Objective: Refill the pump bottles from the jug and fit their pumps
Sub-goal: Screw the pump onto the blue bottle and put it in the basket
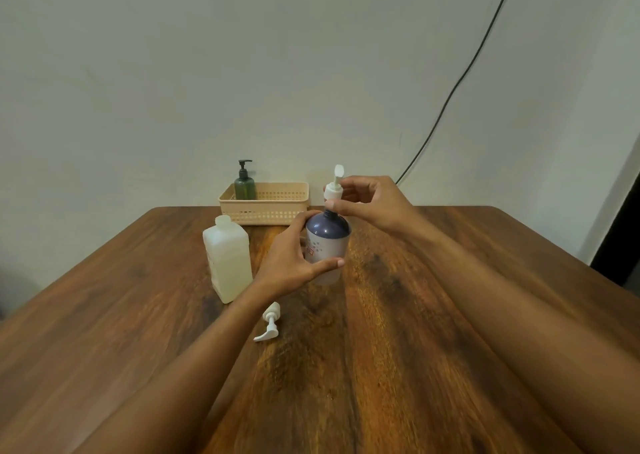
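The jug (228,259) stands at the bottle's nine o'clock, close for pouring; a spare pump (268,325) lies at seven o'clock. The left hand (294,256) wraps the blue-topped bottle (327,242), upright on the table (433,315), to steady it — so the right hand (370,204), at one o'clock, can pinch the white pump (333,190) by its collar above the neck, seemingly for threading.

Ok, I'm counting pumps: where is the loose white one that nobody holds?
In the head view the loose white pump lies on the table, beside the left forearm, nearer the person than the jug and the held bottle.
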Demonstrator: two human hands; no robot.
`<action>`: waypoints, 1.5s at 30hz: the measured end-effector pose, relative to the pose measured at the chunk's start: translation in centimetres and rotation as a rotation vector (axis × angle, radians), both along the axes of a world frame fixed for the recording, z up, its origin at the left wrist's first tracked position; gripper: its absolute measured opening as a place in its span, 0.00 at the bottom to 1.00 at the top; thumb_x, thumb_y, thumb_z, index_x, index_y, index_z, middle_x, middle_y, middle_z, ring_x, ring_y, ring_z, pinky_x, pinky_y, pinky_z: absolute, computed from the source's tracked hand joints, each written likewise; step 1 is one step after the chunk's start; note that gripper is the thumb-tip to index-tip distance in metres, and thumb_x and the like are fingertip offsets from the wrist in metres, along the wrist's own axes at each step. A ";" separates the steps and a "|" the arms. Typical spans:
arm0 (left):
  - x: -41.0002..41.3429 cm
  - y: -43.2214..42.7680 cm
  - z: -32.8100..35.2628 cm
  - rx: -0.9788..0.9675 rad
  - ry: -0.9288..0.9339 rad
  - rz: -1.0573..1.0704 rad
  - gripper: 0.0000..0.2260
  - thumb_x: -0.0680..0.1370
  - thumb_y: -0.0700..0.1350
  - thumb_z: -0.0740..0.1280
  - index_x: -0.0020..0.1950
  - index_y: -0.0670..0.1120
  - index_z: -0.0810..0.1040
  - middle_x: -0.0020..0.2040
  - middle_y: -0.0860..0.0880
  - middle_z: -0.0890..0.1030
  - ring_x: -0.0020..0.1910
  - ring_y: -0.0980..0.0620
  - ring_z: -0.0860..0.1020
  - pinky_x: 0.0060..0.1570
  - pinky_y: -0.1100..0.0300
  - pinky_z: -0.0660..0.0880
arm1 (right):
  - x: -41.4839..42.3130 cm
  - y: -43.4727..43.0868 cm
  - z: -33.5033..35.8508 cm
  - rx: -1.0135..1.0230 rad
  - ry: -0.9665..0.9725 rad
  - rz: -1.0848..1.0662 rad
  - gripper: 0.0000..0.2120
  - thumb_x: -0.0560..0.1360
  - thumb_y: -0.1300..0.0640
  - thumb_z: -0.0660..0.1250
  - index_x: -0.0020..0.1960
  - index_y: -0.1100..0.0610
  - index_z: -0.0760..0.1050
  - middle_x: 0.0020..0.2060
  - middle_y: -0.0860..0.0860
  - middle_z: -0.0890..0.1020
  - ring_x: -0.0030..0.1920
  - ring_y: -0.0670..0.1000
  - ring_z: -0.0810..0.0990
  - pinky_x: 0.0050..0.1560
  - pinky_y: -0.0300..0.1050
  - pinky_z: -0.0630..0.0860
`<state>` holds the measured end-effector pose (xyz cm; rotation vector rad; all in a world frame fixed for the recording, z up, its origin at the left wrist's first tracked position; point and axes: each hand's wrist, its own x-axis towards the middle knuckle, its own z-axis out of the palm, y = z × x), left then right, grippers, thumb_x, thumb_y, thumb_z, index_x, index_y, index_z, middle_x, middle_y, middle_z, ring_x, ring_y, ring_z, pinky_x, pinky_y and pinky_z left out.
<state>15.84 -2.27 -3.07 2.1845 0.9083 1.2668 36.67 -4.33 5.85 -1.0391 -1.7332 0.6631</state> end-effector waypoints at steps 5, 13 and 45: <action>-0.2 -0.2 0.0 0.002 0.000 0.012 0.41 0.67 0.66 0.78 0.75 0.57 0.67 0.65 0.65 0.76 0.61 0.69 0.76 0.55 0.75 0.74 | 0.1 0.5 -0.5 -0.018 0.005 -0.006 0.14 0.75 0.51 0.82 0.60 0.47 0.86 0.52 0.42 0.90 0.56 0.42 0.88 0.53 0.35 0.82; -0.2 -0.4 0.2 0.012 -0.007 0.019 0.41 0.67 0.68 0.76 0.75 0.57 0.67 0.65 0.64 0.76 0.61 0.66 0.77 0.55 0.71 0.76 | 0.2 0.8 -1.2 -0.074 -0.002 0.055 0.12 0.75 0.54 0.81 0.58 0.50 0.88 0.52 0.43 0.90 0.55 0.43 0.88 0.51 0.33 0.82; -0.1 -0.6 0.0 0.022 0.013 0.047 0.42 0.68 0.67 0.76 0.77 0.53 0.67 0.70 0.54 0.78 0.63 0.58 0.77 0.55 0.71 0.74 | 0.8 1.1 1.1 0.039 -0.282 0.022 0.11 0.77 0.51 0.80 0.57 0.53 0.89 0.54 0.47 0.90 0.55 0.40 0.87 0.49 0.27 0.78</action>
